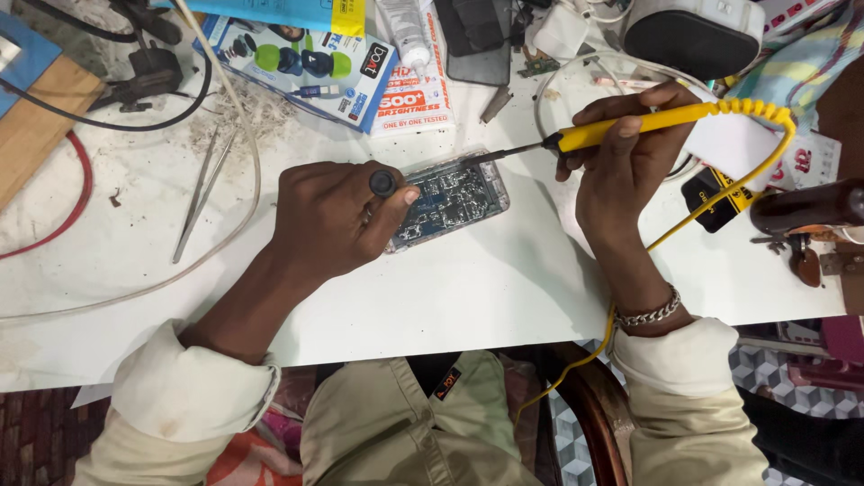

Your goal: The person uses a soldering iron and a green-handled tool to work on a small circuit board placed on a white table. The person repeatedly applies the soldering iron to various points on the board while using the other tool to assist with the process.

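Observation:
A small circuit board [453, 200] in a clear case lies on the white table [468, 288]. My left hand [335, 218] rests over the board's left end, its thumb and fingers closed around a small round black part [382, 183]. My right hand [627, 155] grips a yellow soldering iron [630, 123] like a pen. The iron's dark tip [499, 155] points left and sits at the board's upper right edge. A yellow coiled cord [765, 121] runs from the iron's back end, past my right wrist and down off the table's edge.
Metal tweezers [202, 193] lie left of my left hand, beside a white cable [243, 135]. Printed boxes [306, 63], a white tube and black cables crowd the far edge. A black and white device [693, 36] stands at the back right, tools at the right edge.

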